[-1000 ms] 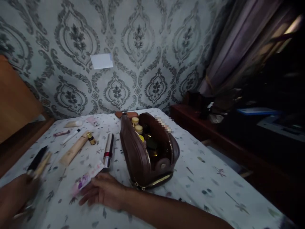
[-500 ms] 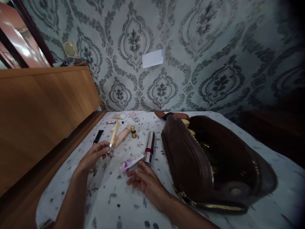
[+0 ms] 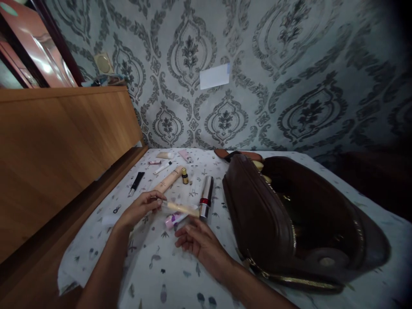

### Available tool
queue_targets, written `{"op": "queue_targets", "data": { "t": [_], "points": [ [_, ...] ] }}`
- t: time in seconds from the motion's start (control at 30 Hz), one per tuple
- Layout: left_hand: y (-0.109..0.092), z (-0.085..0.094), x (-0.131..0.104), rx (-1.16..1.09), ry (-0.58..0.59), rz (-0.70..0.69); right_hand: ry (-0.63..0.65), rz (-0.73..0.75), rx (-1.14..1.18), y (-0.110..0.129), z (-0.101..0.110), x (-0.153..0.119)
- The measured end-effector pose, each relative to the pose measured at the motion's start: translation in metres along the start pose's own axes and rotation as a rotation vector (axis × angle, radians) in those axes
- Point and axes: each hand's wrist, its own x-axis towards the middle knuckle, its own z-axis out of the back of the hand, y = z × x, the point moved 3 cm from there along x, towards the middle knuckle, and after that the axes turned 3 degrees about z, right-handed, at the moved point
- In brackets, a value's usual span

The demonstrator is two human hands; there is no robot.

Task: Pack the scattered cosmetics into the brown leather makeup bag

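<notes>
My left hand (image 3: 143, 209) pinches a slim beige tube (image 3: 182, 208) by its clear cap. The tube points right, its far end close to the fingertips of my right hand (image 3: 204, 244). That hand is half curled with its fingers apart, and I see nothing clearly gripped in it. Partly under the beige tube is a pink-and-white tube (image 3: 174, 220) with a pink cap. A silver cylinder with a red band (image 3: 207, 193) lies just beyond my right hand. Past my left hand lie a larger peach tube (image 3: 169, 179) and a small dark bottle with a gold cap (image 3: 184, 176).
An open brown leather bag (image 3: 254, 219) stands on the right. A black tube (image 3: 137, 182), a white tube (image 3: 162, 168) and a pink tube (image 3: 185, 155) lie farther back on the patterned sheet (image 3: 157, 274). A wooden panel (image 3: 71, 137) borders the left; a papered wall is behind.
My left hand has swung the beige tube from pointing away to pointing right, over the pink-and-white tube. My right hand stays in nearly the same place. The view has shifted slightly.
</notes>
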Motion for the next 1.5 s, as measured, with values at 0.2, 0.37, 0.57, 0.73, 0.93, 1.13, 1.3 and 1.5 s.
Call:
{"op": "queue_targets", "data": {
  "t": [0.2, 0.37, 0.57, 0.73, 0.93, 1.13, 1.3, 1.5],
  "points": [
    [0.001, -0.001, 0.004, -0.183, -0.159, -0.015, 0.025, -0.002, -0.018, 0.002, -0.002, -0.001],
    [0.0, 0.0, 0.008, -0.321, -0.294, -0.054, 0.035, -0.006, 0.0, 0.002, -0.003, -0.001],
    [-0.007, -0.008, 0.008, -0.301, -0.375, -0.101, 0.076, 0.0, 0.018, -0.002, -0.003, 0.0],
    [-0.017, -0.011, 0.012, -0.172, -0.421, -0.127, 0.112, 0.014, 0.028, -0.002, 0.0, 0.002],
    [0.0, 0.001, 0.016, -0.07, -0.438, -0.052, 0.083, 0.012, 0.04, -0.002, 0.001, 0.002],
    [0.024, 0.006, 0.016, 0.427, -0.191, -0.023, 0.048, 0.0, 0.039, -0.001, -0.001, 0.001],
    [0.021, 0.013, 0.014, 0.569, -0.129, 0.003, 0.028, -0.003, 0.031, -0.001, 0.001, 0.0],
    [0.004, 0.06, 0.005, 1.216, -0.648, 0.258, 0.036, -0.006, 0.013, 0.001, 0.0, -0.002]
  ]
}}
